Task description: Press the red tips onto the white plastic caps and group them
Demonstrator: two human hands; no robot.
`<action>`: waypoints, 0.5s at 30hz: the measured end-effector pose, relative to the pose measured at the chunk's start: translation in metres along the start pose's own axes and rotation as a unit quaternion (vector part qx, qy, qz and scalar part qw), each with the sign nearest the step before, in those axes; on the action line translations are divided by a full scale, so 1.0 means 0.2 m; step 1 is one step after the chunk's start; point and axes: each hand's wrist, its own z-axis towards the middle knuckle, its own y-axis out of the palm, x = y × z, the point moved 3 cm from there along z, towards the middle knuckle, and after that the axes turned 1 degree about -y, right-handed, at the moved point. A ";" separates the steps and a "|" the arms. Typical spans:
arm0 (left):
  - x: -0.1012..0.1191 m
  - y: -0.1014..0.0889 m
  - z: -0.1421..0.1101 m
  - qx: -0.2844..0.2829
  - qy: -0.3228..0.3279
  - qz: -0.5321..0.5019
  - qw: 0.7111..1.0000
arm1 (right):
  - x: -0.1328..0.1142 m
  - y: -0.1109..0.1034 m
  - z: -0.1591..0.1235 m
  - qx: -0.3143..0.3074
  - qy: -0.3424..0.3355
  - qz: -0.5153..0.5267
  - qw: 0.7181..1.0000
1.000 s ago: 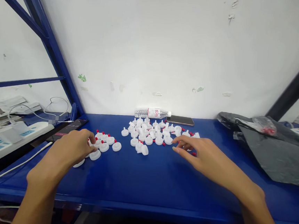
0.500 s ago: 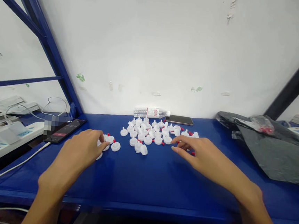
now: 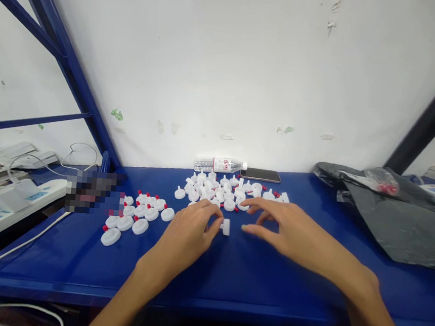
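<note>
A round, white plastic cap with a narrow spout is held sideways in the left grip, disc to the right. Behind it, similar white plastic caps lie jumbled, some upright, others tipped, small red plastic tips among them. Red-tipped white plastic caps sit loosely grouped at left.

White caps with red tips on a plain blue table.

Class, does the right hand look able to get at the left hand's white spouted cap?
Probably yes: the right hand is open towards the white spouted cap, with blue tabletop showing between.
</note>
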 end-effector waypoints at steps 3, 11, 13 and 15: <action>0.05 0.00 -0.01 0.005 0.011 -0.010 1.000 | -0.02 0.04 -0.02 -0.056 -0.006 0.042 0.998; -0.13 -0.11 0.02 0.080 -0.131 0.148 0.977 | -0.03 0.09 -0.01 -0.103 -0.033 0.022 0.994; -0.16 -0.09 0.02 0.046 -0.134 0.147 0.979 | -0.04 0.08 -0.01 -0.100 -0.032 0.016 0.994; -0.17 -0.06 0.03 0.012 -0.113 0.110 0.987 | -0.05 0.07 -0.01 -0.092 -0.027 0.010 0.995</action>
